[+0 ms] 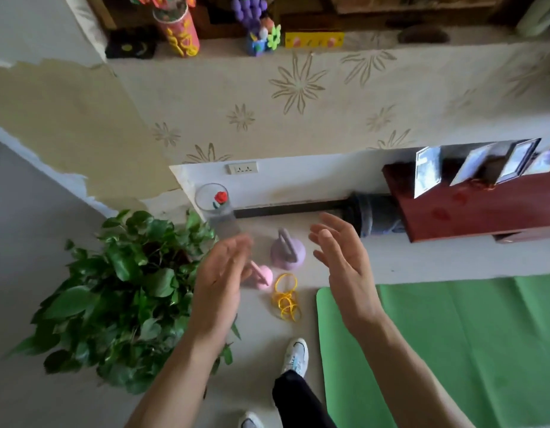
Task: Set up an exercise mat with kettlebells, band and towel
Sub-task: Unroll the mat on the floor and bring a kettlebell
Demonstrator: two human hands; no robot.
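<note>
Lilac kettlebell, coiled yellow band

Two kettlebells, one yellow band, one green mat, one potted plant.

So your floor is plain grey. The green mat is flat on it to your right. Just off the mat's corner sits the yellow band in a loose tangle, with the pink kettlebell right beside it and the purple kettlebell a bit further toward the wall. On your left there's a leafy plant, and a clear tube stands behind it. A dark roll lies along the wall, next to a reddish cabinet.
</note>
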